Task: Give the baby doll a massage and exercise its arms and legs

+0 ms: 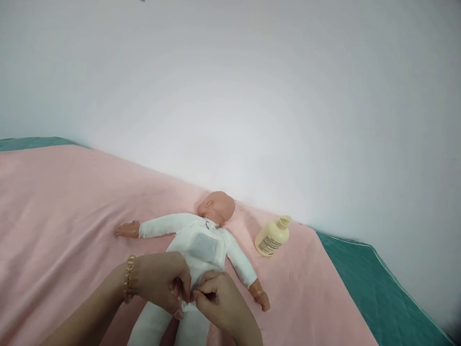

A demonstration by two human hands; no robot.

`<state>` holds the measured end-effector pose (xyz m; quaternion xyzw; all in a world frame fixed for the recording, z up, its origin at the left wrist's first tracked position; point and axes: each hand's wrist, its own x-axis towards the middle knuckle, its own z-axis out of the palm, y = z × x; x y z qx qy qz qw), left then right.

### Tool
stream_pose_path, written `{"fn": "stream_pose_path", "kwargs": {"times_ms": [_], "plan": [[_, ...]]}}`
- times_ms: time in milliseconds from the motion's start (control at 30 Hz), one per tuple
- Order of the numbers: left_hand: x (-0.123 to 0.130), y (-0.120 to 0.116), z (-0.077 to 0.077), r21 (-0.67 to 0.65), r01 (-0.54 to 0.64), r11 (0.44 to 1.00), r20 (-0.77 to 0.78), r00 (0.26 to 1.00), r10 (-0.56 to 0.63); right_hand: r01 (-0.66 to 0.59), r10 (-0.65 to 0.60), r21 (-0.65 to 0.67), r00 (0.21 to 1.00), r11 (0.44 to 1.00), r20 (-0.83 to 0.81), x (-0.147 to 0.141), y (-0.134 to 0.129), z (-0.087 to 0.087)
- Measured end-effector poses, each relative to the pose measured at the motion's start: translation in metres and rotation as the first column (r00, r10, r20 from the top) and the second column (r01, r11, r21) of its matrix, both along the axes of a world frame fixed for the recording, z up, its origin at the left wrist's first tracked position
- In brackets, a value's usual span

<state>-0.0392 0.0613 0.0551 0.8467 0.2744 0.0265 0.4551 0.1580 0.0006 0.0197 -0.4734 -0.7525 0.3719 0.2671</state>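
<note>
A baby doll (173,223) with a white cloth body lies on a pink sheet (97,192), its head toward the wall and turned aside. On its back or chest, I cannot tell which, is a pale grey rectangular patch (205,246). My left hand (162,281), with a beaded bracelet at the wrist, is bent over the doll's lower body. Close beside it on the right, my right hand (221,299) has its thumb and forefinger pinched together. Both hands touch the doll near the hips; what the fingertips grip is too small to make out.
To the right of the doll, a pale yellow bottle (272,237) with printed text stands tilted on the sheet. Green quilted cloth (382,283) shows at the right and far left. A white wall (230,96) rises behind the sheet.
</note>
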Motion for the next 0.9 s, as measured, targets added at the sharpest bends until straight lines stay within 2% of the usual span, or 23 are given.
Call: {"fn": "stream_pose_path", "kwargs": {"times_ms": [267, 500, 600, 800, 900], "plan": [[-0.007, 0.007, 0.004, 0.116, -0.108, 0.987, 0.066, 0.993, 0.101, 0.132, -0.126, 0.069, 0.988, 0.989, -0.094, 0.009, 0.004, 0.007], [0.001, 0.012, -0.009, 0.094, -0.127, 0.988, 0.066, 0.99, 0.121, 0.17, -0.17, 0.002, 0.982, 0.985, -0.087, 0.005, 0.008, -0.003], [0.003, 0.012, -0.009, 0.082, -0.135, 0.987, 0.07, 0.989, 0.129, 0.178, -0.177, 0.012, 0.981, 0.984, -0.081, 0.004, 0.008, -0.003], [0.002, 0.013, -0.001, 0.197, -0.189, 0.962, 0.154, 0.975, 0.16, 0.293, -0.279, 0.064, 0.946, 0.954, -0.167, 0.008, 0.012, -0.005], [0.002, 0.016, -0.004, 0.232, -0.213, 0.949, 0.175, 0.969, 0.174, 0.333, -0.318, 0.06, 0.93, 0.941, -0.183, 0.01, 0.014, -0.01]]}}
